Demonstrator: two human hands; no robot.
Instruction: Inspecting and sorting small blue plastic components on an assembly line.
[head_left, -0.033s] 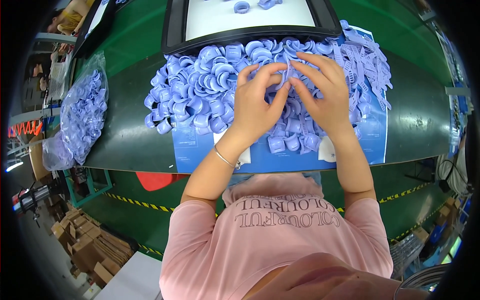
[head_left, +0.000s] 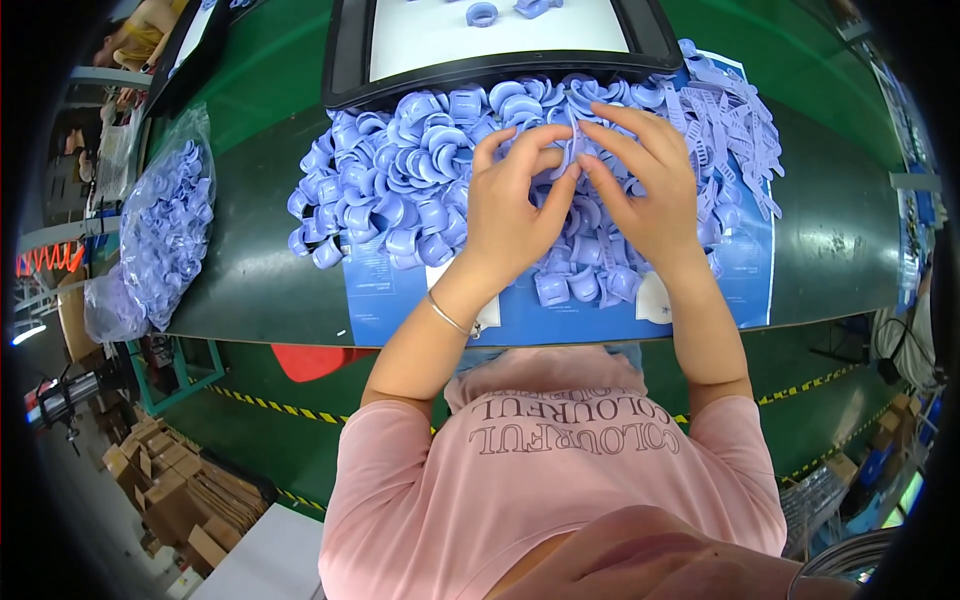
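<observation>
1. Looking down on a dark green work surface point(head_left: 830, 240) in a factory hall, with flattened brown cardboard boxes point(head_left: 170, 490) lying on the floor at lower left and yellow-and-black hazard tape point(head_left: 270, 403) running along the floor under the near edge.
2. Lying across the middle of the surface: a blue rectangular printed sheet point(head_left: 740, 290), carrying a heap of lilac curved plastic clips point(head_left: 400, 190), with flat lilac plastic straps point(head_left: 730, 120) piling up on its right side.
3. Pinching a narrow lilac plastic strip point(head_left: 572, 150) between both sets of fingertips, above the middle of the heap: left hand point(head_left: 510, 215) curling narrow around its lower end, thin silver bracelet point(head_left: 447, 315) at the wrist; right hand point(head_left: 650, 190) gripping the upper end, other fingers spreading over the clips.
4. Judging from the raised strip: one piece being worked clear of the heap, most still waiting unsorted.
5. Sitting beyond the heap: a black-framed tray with a white floor point(head_left: 500, 40), holding only a few lilac pieces.
6. Resting at far left: a clear plastic bag point(head_left: 165, 230) bulging with more lilac clips.
7. Showing on the sheet's near edge: a small white label point(head_left: 655, 300) and a block of dark print at left, too small for reading.
</observation>
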